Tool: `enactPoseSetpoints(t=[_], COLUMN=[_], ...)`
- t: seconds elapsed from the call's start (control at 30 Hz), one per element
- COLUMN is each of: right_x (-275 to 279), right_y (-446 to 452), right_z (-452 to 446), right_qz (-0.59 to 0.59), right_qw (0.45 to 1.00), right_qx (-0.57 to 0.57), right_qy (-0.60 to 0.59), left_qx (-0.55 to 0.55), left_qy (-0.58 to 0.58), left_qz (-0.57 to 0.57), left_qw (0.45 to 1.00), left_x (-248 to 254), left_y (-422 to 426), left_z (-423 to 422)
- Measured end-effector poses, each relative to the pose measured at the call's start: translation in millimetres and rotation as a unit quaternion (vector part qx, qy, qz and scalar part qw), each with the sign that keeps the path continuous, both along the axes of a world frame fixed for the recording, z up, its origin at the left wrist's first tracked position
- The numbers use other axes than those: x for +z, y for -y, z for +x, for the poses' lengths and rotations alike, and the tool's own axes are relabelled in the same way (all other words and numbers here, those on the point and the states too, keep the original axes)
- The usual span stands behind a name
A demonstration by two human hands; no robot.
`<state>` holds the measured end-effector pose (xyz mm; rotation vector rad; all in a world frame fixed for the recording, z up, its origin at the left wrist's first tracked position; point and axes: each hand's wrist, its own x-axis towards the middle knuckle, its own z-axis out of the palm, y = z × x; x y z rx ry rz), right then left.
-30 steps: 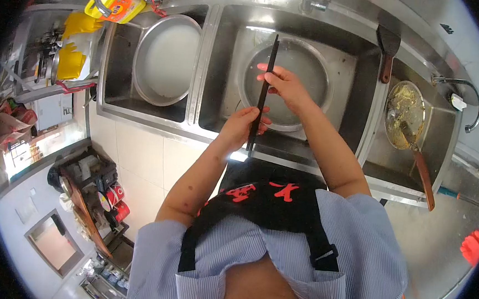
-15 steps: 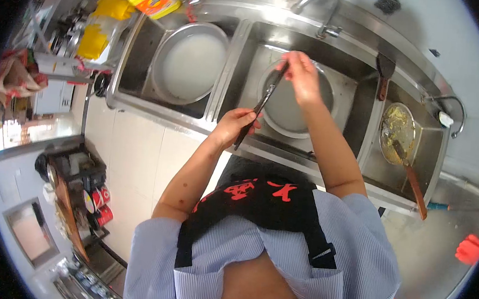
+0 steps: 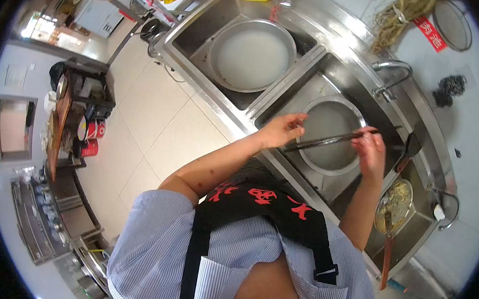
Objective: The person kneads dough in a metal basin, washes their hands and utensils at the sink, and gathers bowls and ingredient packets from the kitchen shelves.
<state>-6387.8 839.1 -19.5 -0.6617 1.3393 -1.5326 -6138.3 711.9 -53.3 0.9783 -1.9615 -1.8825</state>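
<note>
Long dark sticks [image 3: 329,140], like chopsticks, lie slantwise over a round metal basin of cloudy water [image 3: 332,114] in the middle sink. Their right end is in my right hand [image 3: 369,150], whose fingers are closed round them. My left hand [image 3: 284,130] is near the basin's left rim, just above the other end of the sticks, with thumb and fingers apart and nothing between them.
A larger basin of whitish water [image 3: 252,56] sits in the left sink. In the right sink a strainer [image 3: 395,205] with yellowish scraps holds a wooden-handled tool [image 3: 386,260]. A black spatula [image 3: 409,147] leans by the divider. A faucet [image 3: 385,85] stands behind the middle sink.
The view has turned, so the sinks now run diagonally. My left hand has let go of the sticks. The sticks have swung from near upright to nearly level, still in my right hand.
</note>
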Motion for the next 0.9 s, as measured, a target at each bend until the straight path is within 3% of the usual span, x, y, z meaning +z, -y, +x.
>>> enactPoseSetpoints(t=[0.03, 0.07, 0.1, 0.13, 0.17, 0.23, 0.3, 0.33, 0.43, 0.5, 0.57, 0.63, 0.7, 0.83, 0.9], right_x=[0, -8, -19, -30, -21, -8, 16, 16, 47, 54, 52, 58, 53, 66, 63], right_y=[-3, -6, -5, -13, -15, -17, -11, -4, 35, 72, 109, 145, 176, 223, 247], right_z=[-10, -26, -39, -51, -52, -47, -34, -24, 43, 97, 159, 239, 310, 450, 503], right_qz=[0.029, 0.061, 0.155, 0.147, 0.167, 0.067, 0.146, 0.108, 0.001, -0.078, -0.028, -0.121, -0.14, -0.166, -0.176], right_qw=[0.998, 0.995, 0.961, 0.922, 0.841, 0.941, 0.859, 0.817, 0.943, 0.93, 0.903, 0.957, 0.965, 0.94, 0.904], right_qx=[-0.056, -0.076, -0.1, -0.091, -0.08, -0.138, -0.147, -0.167, -0.152, -0.107, -0.072, 0.034, 0.123, 0.289, 0.375], right_qy=[0.013, -0.029, -0.207, -0.346, -0.508, -0.302, -0.467, -0.542, -0.297, -0.344, -0.423, -0.263, -0.185, -0.077, -0.108], left_qx=[0.037, 0.056, 0.078, 0.099, 0.122, 0.147, 0.139, 0.148, 0.196, 0.228, 0.278, 0.343, 0.418, 0.481, 0.482], left_qy=[0.015, 0.053, 0.047, 0.04, 0.031, 0.051, 0.09, 0.096, 0.079, 0.065, 0.058, 0.027, -0.025, -0.187, -0.274], left_qz=[-0.073, -0.064, -0.048, -0.03, -0.011, -0.058, -0.102, -0.093, -0.065, -0.071, -0.044, 0.022, 0.123, 0.257, 0.288], left_qw=[0.997, 0.995, 0.995, 0.994, 0.992, 0.986, 0.981, 0.98, 0.975, 0.969, 0.958, 0.939, 0.9, 0.817, 0.781], left_x=[8, 0, -4, -7, -11, -10, -20, -16, -11, -20, -20, -18, -10, -12, 0], left_y=[3, 9, 15, 19, 22, 26, 33, 36, 39, 44, 46, 47, 41, 40, 47], left_z=[6, 15, 26, 39, 53, 88, 127, 148, 212, 262, 312, 356, 400, 478, 506])
